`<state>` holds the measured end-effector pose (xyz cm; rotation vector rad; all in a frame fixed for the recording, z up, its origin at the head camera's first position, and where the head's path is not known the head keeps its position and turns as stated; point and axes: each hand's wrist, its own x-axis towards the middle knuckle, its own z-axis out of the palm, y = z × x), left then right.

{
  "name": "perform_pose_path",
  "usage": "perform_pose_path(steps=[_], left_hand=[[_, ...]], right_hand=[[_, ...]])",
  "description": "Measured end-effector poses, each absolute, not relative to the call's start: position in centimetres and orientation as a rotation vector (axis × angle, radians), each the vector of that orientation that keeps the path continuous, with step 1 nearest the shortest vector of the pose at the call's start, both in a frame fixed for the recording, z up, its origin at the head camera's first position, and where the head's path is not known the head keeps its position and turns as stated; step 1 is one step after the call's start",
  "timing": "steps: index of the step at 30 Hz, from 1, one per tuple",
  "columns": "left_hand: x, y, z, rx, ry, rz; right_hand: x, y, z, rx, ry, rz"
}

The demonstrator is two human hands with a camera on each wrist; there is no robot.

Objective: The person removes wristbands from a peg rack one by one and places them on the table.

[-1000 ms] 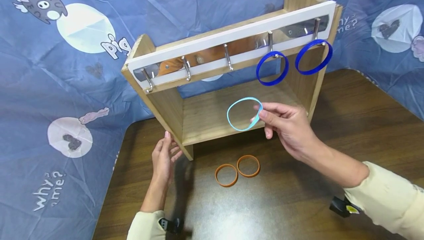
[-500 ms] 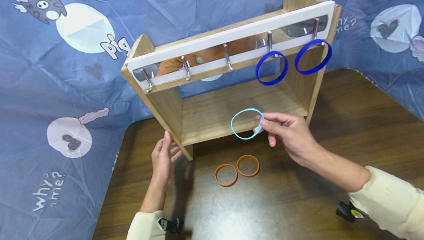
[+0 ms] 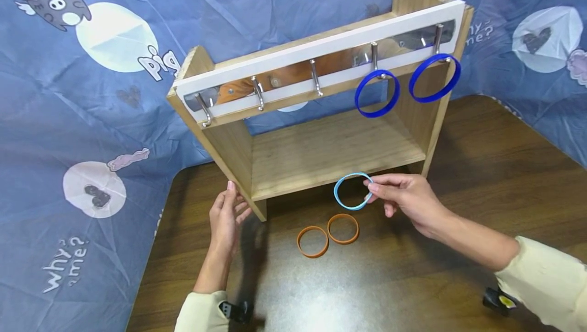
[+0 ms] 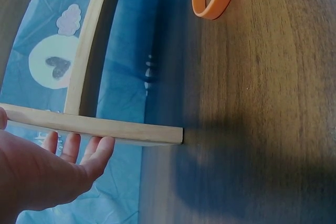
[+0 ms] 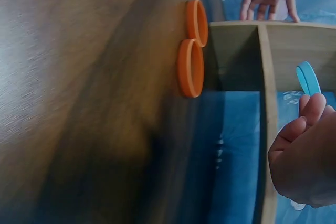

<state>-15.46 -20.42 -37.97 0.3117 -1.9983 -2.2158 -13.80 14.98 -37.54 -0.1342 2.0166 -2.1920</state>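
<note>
The surface point(image 3: 412, 281) bears the wooden rack point(image 3: 293, 60); the left hand point(image 3: 225, 220), fingers spread, touches its side, where I'd press lightly and evenly. In front, the right hand point(image 3: 408, 197) pinches the pale blue band point(image 3: 352, 208) aloft; a soft edge grip should leave it round, clear of the orange bands point(image 5: 184, 69).

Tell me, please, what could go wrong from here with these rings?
The thin light-blue ring is pinched at one side by the right hand, so it might slip or twist. Two orange rings lie nearby on the brown wooden table; lowering the hand carelessly could knock them. Two dark-blue rings hang from silver metal hooks; if the left hand pushes the pale wooden rack, they may swing or fall.
</note>
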Motion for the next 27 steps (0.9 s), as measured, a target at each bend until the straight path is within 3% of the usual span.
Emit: perform_pose_path(steps=[13, 27], left_hand=[[-15.5, -20.4, -38.0, 0.332, -2.0, -2.21], [-15.5, -20.3, -38.1, 0.338, -2.001, -2.196]], right_hand=[[-13.8, 16.8, -41.9, -0.022, 2.138, -1.933], [-13.9, 17.2, -43.7, 0.062, 2.278, -1.659]])
